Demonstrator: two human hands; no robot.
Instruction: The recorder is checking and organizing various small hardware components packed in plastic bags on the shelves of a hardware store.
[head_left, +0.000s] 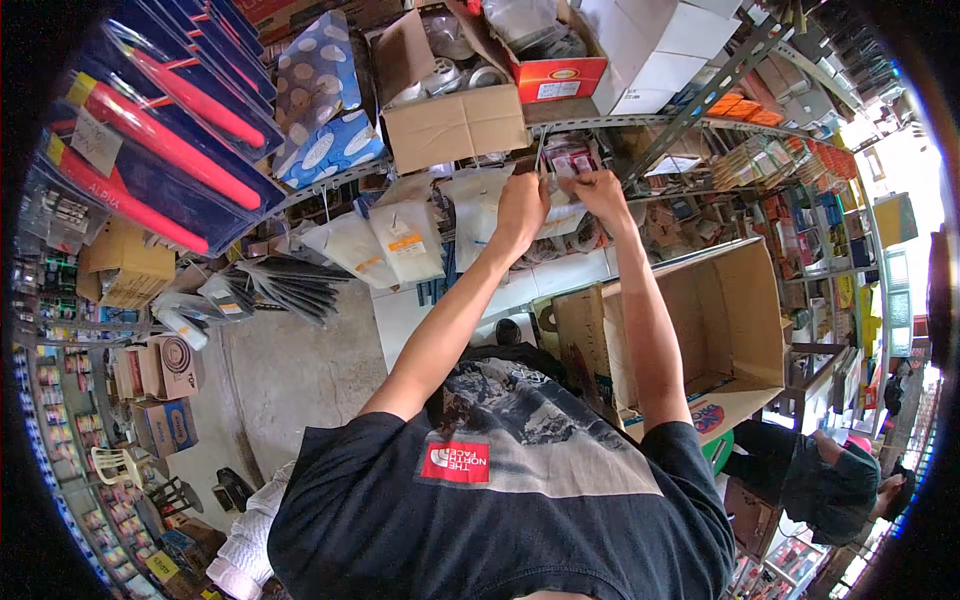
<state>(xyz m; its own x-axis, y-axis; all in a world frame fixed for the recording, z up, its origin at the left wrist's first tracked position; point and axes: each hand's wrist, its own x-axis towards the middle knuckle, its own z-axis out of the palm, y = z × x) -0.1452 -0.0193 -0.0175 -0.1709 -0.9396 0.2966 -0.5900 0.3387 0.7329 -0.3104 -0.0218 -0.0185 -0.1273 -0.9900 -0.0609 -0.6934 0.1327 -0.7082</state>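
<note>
Both my hands are raised to a metal shelf edge hung with plastic bags. My left hand (523, 211) is closed at the top of a clear plastic bag (561, 217), close under a metal hook (541, 146). From the other side my right hand (598, 196) pinches the same bag's upper edge. My fingers partly cover what they grip. Left of my hands hang white plastic packets, one (406, 238) with an orange label. Behind the bag, small red-and-white packs (571, 159) show on the shelf.
An open cardboard box (452, 124) holding round metal parts sits above, beside a red box (561, 78). Red tools in blue packaging (169, 142) hang at upper left. A large open carton (697, 322) stands by my right arm. Another person (825, 480) is at lower right.
</note>
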